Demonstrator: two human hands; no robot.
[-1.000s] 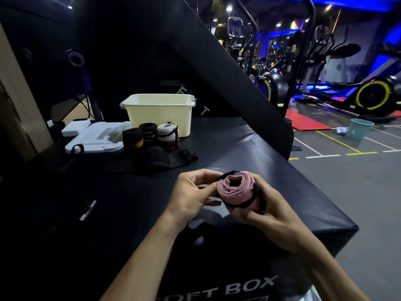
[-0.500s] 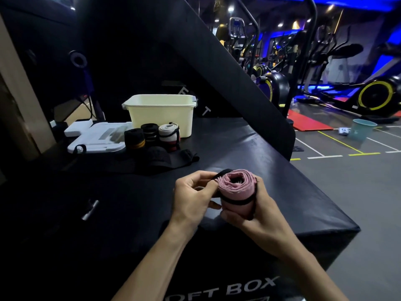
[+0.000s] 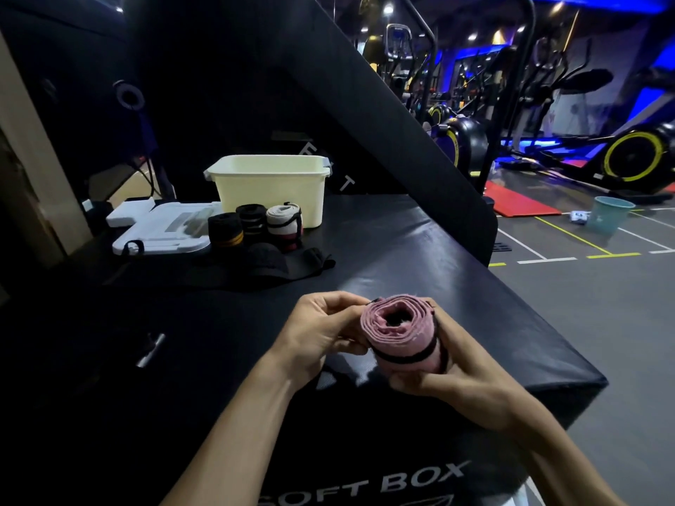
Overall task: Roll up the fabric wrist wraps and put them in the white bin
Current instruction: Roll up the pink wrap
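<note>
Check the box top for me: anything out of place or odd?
Nothing damaged or spilled. Three rolled wraps stand outside the white bin rather than in it, and a black wrap lies unrolled before them. Both hands hold the pink roll.

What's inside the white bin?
Only the bin's rim and outer wall show from here; its inside is hidden. Three rolled wraps stand in front of it.
</note>
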